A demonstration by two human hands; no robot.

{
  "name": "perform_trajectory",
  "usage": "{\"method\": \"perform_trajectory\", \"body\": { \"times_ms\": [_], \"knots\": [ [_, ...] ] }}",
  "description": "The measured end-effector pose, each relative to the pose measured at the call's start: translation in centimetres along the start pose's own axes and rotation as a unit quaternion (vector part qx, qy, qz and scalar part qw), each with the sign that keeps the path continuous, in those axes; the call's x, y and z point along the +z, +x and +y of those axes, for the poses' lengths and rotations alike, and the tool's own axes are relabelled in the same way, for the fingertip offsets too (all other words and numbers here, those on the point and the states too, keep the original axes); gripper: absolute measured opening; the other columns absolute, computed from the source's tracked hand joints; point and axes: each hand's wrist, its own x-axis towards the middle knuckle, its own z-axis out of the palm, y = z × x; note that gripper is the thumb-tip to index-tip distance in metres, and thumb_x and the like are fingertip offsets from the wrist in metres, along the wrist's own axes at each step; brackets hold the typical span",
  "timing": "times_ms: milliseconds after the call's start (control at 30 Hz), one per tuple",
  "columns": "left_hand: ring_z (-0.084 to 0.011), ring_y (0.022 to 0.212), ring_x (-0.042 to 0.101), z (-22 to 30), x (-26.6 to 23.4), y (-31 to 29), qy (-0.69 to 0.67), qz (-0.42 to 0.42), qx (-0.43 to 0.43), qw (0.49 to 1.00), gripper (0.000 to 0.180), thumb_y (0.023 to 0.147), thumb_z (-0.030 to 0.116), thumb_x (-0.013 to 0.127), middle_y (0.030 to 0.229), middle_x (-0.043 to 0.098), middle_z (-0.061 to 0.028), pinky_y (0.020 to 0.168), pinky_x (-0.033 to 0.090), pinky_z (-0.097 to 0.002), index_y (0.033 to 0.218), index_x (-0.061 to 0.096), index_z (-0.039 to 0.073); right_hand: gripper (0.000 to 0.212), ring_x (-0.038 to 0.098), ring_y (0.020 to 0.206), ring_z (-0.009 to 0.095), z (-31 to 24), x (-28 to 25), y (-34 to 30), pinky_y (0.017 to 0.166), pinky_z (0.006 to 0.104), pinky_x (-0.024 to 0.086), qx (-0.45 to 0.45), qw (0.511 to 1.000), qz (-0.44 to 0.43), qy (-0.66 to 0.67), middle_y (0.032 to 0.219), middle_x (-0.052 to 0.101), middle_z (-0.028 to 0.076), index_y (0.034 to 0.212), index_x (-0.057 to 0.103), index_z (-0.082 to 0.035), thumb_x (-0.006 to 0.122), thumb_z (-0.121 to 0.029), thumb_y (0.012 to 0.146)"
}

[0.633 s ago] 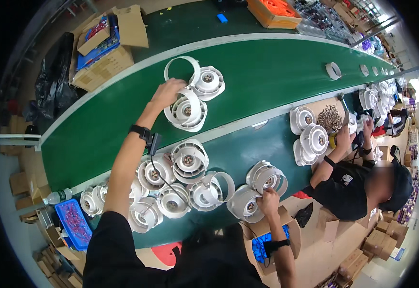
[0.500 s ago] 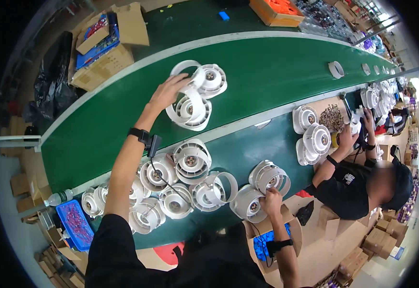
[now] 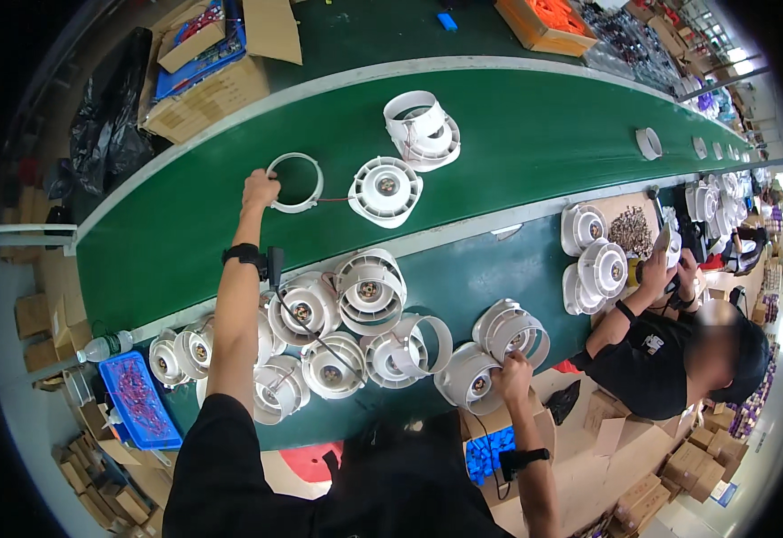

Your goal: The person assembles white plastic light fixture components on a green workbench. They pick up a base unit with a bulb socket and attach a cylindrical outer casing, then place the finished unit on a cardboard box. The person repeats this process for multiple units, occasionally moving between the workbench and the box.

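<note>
My left hand [image 3: 261, 190] is closed on the edge of a thin white plastic ring [image 3: 320, 184] over the green belt. A thin red wire runs from that ring to a round white fan-like housing [image 3: 386, 204], ribbed, with a metal centre. Behind it stands another white housing [image 3: 436, 148] with a ring on top. My right hand [image 3: 512, 381] is closed at the lower rim of a wide white ring [image 3: 542, 345] tilted over a housing on the bench; its fingertips are partly hidden. Beside it sits a white housing with a collar [image 3: 463, 372].
More white housings [image 3: 330, 363] crowd the bench near my left arm. A blue tray [image 3: 145, 399] of small red parts and a plastic bottle [image 3: 104, 346] lie at left. An open carton [image 3: 490, 455] with blue pieces stands below my right hand. A co-worker [image 3: 651, 359] sits at right.
My left hand has moved left and slightly down, taking the ring off to the side of its housing. The wire between them now shows. My right hand stays at the same ring.
</note>
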Motion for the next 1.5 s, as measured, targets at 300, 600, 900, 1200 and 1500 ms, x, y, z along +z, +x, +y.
{"method": "perform_trajectory", "body": {
  "times_ms": [300, 600, 900, 1200, 1500],
  "knots": [
    [-0.0365, 0.092, 0.069, -15.0, -8.6, 0.3, -0.126, 0.155, -0.198, 0.96, 0.056, 0.084, 0.034, 0.061, 0.118, 0.063, -0.0259, 0.068, 0.059, -0.0457, 0.129, 0.053, 0.001, 0.023, 0.067, 0.081, 0.037, -0.7, -0.4, 0.2, 0.076, 0.0462, 0.055, -0.004, 1.0, -0.002, 0.021, 0.081, 0.068, 0.022, 0.078, 0.069, 0.002, 0.068, -0.01, 0.059],
    [-0.0407, 0.13, 0.044, -2.4, -7.6, -7.4, 0.075, 0.13, 0.369, 0.917, 0.055, 0.084, 0.02, 0.068, 0.14, 0.049, -0.0195, 0.109, 0.038, -0.0473, 0.136, 0.052, 0.012, 0.021, 0.067, 0.08, 0.036, 0.1, 0.1, -0.3, 0.073, 0.046, 0.055, 0.0, 1.0, 0.017, 0.002, 0.079, 0.068, 0.02, 0.077, 0.069, 0.0, 0.069, -0.01, 0.058],
    [-0.0307, 0.144, 0.03, 3.2, -1.6, -10.6, 0.242, -0.017, 0.355, 0.903, 0.052, 0.077, 0.024, 0.074, 0.153, 0.035, -0.0023, 0.113, 0.026, -0.0627, 0.126, 0.061, 0.027, 0.025, 0.065, 0.086, 0.035, -1.8, -2.5, 3.1, 0.078, 0.0481, 0.051, -0.035, 0.997, -0.047, -0.056, 0.08, 0.069, 0.017, 0.085, 0.069, -0.005, 0.07, -0.008, 0.06],
    [-0.0286, 0.144, 0.031, -3.1, -4.6, -10.0, 0.242, 0.034, 0.287, 0.926, 0.056, 0.074, 0.012, 0.073, 0.153, 0.038, -0.0043, 0.116, 0.022, -0.0584, 0.128, 0.059, 0.02, 0.039, 0.062, 0.101, 0.036, -4.3, -5.3, 4.9, 0.086, 0.0475, 0.048, -0.021, 0.989, -0.104, -0.103, 0.099, 0.07, 0.016, 0.099, 0.066, -0.003, 0.078, -0.022, 0.067],
    [-0.0336, 0.118, 0.058, -3.6, -7.5, -16.1, -0.025, 0.076, 0.358, 0.93, 0.032, 0.085, 0.002, 0.063, 0.125, 0.062, -0.0142, 0.1, 0.046, -0.0406, 0.117, 0.065, 0.006, 0.029, 0.066, 0.084, 0.037, -10.8, -10.0, 24.9, 0.074, 0.0462, 0.053, -0.192, 0.981, -0.016, -0.022, 0.101, 0.067, 0.019, 0.106, 0.066, -0.003, 0.071, -0.02, 0.083]
  ]
}}
